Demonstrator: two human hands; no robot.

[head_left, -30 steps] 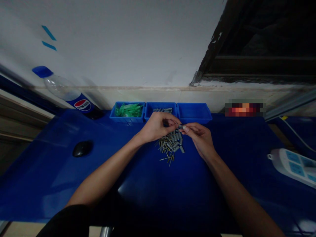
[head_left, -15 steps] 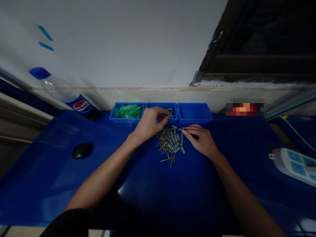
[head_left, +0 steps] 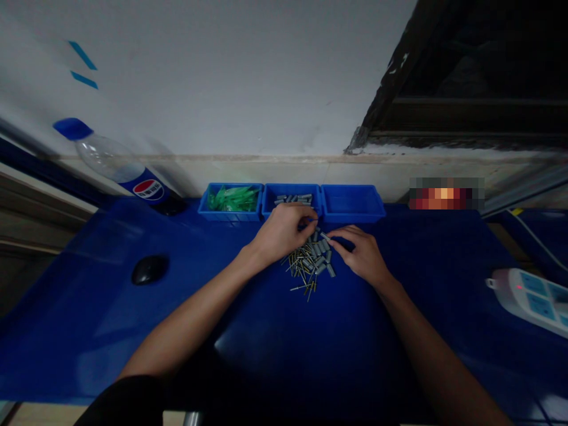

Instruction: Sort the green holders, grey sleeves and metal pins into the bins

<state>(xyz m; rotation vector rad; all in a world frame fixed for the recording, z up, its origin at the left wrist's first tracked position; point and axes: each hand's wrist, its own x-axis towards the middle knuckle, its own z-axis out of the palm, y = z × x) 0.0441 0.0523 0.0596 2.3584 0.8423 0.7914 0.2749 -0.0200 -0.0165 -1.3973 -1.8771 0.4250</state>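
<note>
On the blue tabletop lies a mixed pile of thin metal pins (head_left: 302, 263), some brass-coloured, and short grey cylinders (head_left: 331, 270). My right hand (head_left: 361, 251) pinches one grey cylinder (head_left: 325, 236) between thumb and fingertips at the pile's right upper edge. Over the upper part of the pile is my left hand (head_left: 284, 231), its thumb and index finger curved with a small gap between the tips and nothing visible in them. Just behind it stands the middle blue bin (head_left: 266, 204), which holds several grey cylinders (head_left: 293, 197); the hand hides part of its front.
The left blue bin (head_left: 204, 207) holds green plastic pieces (head_left: 235, 198); the right blue bin (head_left: 352, 201) stands beside the middle one. A cola bottle (head_left: 133, 174) and a black mouse (head_left: 149, 270) are at left, a white power strip (head_left: 528, 299) at far right. A wall rises behind.
My left hand has come back from over the middle bin to the pile, uncovering the cylinders in the bin. My right hand stays by the pile's edge, on a grey cylinder.
</note>
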